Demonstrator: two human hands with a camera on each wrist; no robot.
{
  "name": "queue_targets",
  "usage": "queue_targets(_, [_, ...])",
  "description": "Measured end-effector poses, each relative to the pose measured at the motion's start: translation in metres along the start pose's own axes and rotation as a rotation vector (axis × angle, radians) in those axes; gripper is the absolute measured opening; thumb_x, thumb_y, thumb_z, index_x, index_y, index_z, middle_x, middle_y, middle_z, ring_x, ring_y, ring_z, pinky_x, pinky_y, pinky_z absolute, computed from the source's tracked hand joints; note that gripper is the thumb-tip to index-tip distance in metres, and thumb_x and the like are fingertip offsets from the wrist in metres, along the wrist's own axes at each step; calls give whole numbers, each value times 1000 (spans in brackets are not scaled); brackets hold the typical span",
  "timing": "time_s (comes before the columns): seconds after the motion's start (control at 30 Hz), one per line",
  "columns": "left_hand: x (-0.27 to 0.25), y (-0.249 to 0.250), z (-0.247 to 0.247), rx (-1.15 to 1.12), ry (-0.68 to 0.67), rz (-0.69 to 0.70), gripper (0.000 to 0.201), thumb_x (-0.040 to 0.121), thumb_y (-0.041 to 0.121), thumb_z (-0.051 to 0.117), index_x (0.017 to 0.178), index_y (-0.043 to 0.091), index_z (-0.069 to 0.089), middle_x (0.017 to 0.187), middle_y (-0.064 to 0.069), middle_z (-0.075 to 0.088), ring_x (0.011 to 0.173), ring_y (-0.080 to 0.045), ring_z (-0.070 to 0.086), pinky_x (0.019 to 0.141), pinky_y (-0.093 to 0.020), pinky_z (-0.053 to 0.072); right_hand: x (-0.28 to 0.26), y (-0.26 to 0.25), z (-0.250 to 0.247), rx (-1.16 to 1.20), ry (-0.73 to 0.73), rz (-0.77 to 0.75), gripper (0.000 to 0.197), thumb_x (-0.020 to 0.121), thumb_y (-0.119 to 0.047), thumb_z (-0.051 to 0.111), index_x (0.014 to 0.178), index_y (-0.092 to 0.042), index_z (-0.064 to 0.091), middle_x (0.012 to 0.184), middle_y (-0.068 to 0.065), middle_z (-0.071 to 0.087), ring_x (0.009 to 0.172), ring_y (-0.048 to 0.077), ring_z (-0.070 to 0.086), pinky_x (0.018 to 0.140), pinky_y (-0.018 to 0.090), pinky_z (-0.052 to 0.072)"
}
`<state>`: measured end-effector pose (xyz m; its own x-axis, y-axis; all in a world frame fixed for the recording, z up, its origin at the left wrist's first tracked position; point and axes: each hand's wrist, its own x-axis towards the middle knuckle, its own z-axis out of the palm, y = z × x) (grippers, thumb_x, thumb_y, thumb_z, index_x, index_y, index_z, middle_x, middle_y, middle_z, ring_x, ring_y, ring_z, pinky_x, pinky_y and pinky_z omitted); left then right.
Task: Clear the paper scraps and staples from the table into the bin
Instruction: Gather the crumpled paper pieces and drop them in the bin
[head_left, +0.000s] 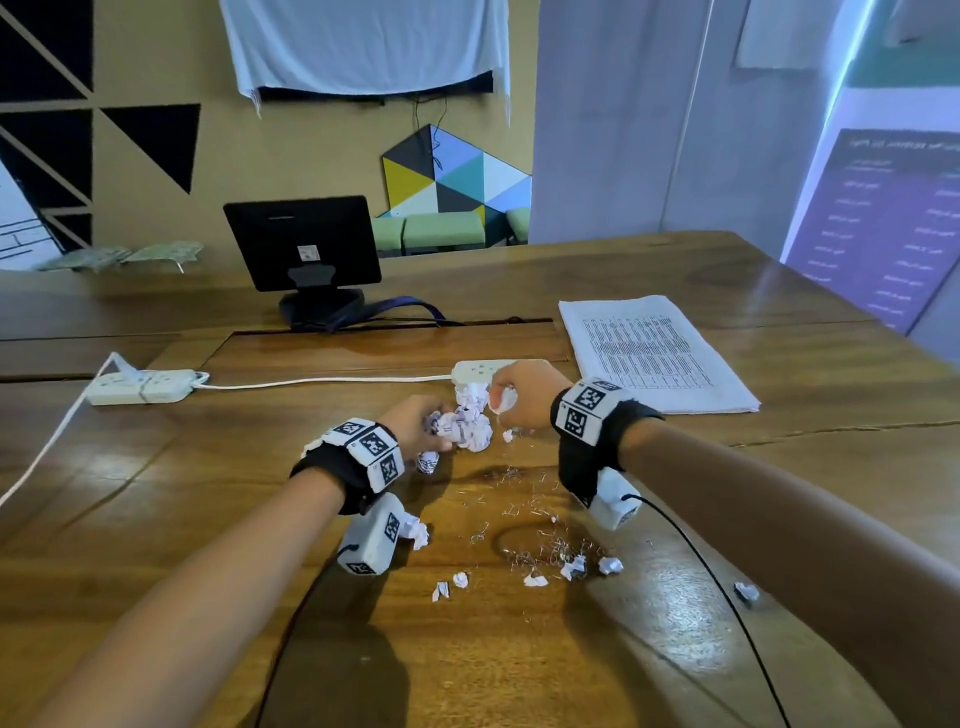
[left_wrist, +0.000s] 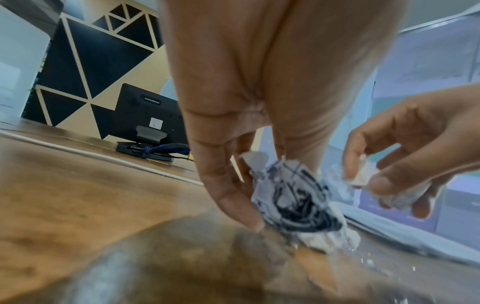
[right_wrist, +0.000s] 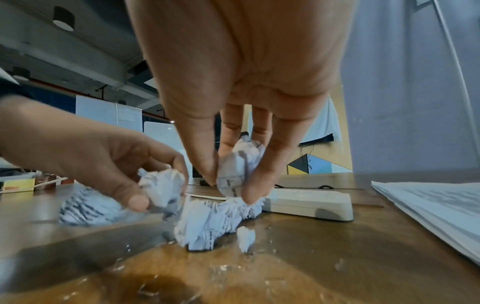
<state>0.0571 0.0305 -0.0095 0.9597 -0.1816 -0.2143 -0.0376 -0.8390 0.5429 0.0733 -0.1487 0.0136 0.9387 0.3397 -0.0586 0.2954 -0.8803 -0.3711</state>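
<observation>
Crumpled printed paper scraps (head_left: 470, 423) lie heaped on the wooden table (head_left: 156, 493) between my hands. My left hand (head_left: 415, 426) curls its fingers round one printed ball (left_wrist: 293, 197) at the heap's left side. My right hand (head_left: 511, 395) pinches a small crumpled scrap (right_wrist: 237, 170) just above the heap's far right. Loose staples (head_left: 530, 525) are scattered nearer me. Small torn bits (head_left: 535, 579) lie among the staples, and another scrap (head_left: 418, 530) sits beside my left wrist. No bin is in view.
A white power strip (head_left: 480, 370) lies just behind the heap, and a second strip (head_left: 140, 387) sits at the left, joined by a cable. A printed paper stack (head_left: 654, 353) rests at the right. A black monitor (head_left: 304, 244) stands at the back.
</observation>
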Motion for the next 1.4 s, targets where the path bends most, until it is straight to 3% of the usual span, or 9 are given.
queue_targets(0.27, [-7, -19, -30, -82, 46, 18, 24, 84, 13, 66, 104, 10, 55, 89, -9, 60, 71, -20, 60, 67, -43, 58, 22, -19, 22, -168, -241, -33, 55, 74, -25, 75, 125, -23, 56, 128, 5, 57, 114, 27, 54, 91, 34, 46])
queue_targets(0.5, [-18, -29, -29, -51, 0, 46, 24, 84, 15, 65, 106, 16, 56, 102, -17, 60, 83, -29, 64, 61, -36, 59, 16, -18, 30, -114, -200, -50, 42, 67, -23, 81, 107, -23, 67, 120, 6, 58, 104, 26, 58, 87, 34, 52])
queue_targets(0.6, [-22, -18, -25, -67, -11, 81, 23, 85, 15, 64, 105, 18, 54, 101, -11, 56, 73, -20, 59, 54, -29, 56, 4, -8, 22, -33, -151, -59, 26, 65, -20, 81, 89, -21, 70, 115, 4, 60, 103, 25, 58, 90, 42, 51])
queue_targets(0.7, [-31, 0, -22, -118, 4, 166, 23, 85, 16, 65, 103, 23, 54, 103, -7, 52, 73, -17, 56, 46, -21, 53, -21, 6, 9, 77, -68, -89, 25, 69, -19, 79, 92, -14, 71, 113, 3, 64, 104, 21, 56, 91, 34, 44])
queue_targets(0.83, [-52, 39, -9, -208, 10, 351, 25, 82, 21, 68, 95, 36, 53, 97, 0, 53, 80, -11, 55, 46, -16, 51, -79, 31, -10, 231, 46, -61, 20, 71, -17, 77, 90, -18, 69, 104, -1, 64, 90, 14, 54, 81, 28, 41])
queue_targets(0.93, [-69, 78, 13, -246, -14, 491, 27, 79, 24, 70, 92, 41, 52, 93, 9, 54, 84, -6, 53, 64, -9, 46, -136, 58, -23, 371, 86, -23, 20, 71, -12, 76, 88, -18, 69, 98, 1, 69, 83, 14, 61, 80, 29, 48])
queue_targets(1.07, [-88, 133, 56, -337, -205, 621, 32, 74, 31, 75, 103, 29, 61, 100, -3, 59, 85, -20, 60, 78, -18, 44, -225, 97, -32, 490, 171, 59, 19, 73, -4, 76, 84, -16, 67, 68, -13, 64, 57, -2, 53, 60, 13, 45])
queue_targets(1.27, [-112, 209, 141, -448, -520, 765, 31, 74, 32, 73, 102, 25, 62, 77, 12, 58, 67, -13, 56, 64, -26, 46, -355, 160, -21, 561, 189, 238, 23, 73, -5, 73, 83, -25, 67, 81, 13, 68, 65, 18, 59, 65, 40, 54])
queue_targets(1.4, [-131, 249, 203, -398, -658, 857, 28, 77, 31, 73, 102, 28, 61, 83, 8, 58, 65, -11, 54, 67, -23, 48, -433, 185, -1, 546, 143, 373, 28, 70, -7, 75, 83, -30, 66, 87, 2, 69, 66, 14, 57, 64, 37, 53])
